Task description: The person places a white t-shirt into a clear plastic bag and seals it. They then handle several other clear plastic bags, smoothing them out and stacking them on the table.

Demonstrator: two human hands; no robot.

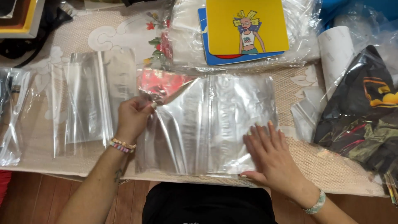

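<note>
While the right hand (269, 151) presses flat, fingers spread, on a large clear plastic sleeve (215, 124) lying on the lace-covered table (331, 170), the left hand (133, 118) pinches its upper-left corner.

Desk (74, 37) covered by a beige cloth with white cloud shapes and a red-and-green flower print; its front edge runs across the lower frame. Below it, wooden floor (37, 199) of reddish-brown boards, lengthwise grain. Light is even and soft, with glare on the plastic lying about; at the top-left corner, the edge of a yellow-and-white frame (25, 18).
</note>
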